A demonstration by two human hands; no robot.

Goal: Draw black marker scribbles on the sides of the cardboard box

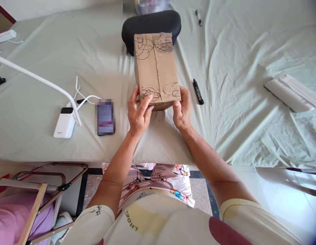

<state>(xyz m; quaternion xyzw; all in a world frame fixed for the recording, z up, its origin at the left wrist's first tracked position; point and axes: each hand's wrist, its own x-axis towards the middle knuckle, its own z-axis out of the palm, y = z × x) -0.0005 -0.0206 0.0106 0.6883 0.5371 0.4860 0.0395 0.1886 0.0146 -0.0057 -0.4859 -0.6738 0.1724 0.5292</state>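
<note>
Between my two hands is a brown cardboard box (156,69) with black scribbles near its corners and a seam down the middle of its top face. My left hand (140,114) grips its near left corner, fingers along the side and over the top edge. At the near right corner my right hand (182,110) holds on, thumb at the front edge and fingers along the side. The box's underside is hidden, so I cannot tell whether it rests on the table. A black marker (198,92) lies just right of the box.
Behind the box sits a black case (153,25). A smaller pen (198,17) lies farther back. To the left are a white power bank (64,123), a phone (106,117) and a white cable (40,75). A white packet (293,92) lies on the right of the cloth-covered table (231,136).
</note>
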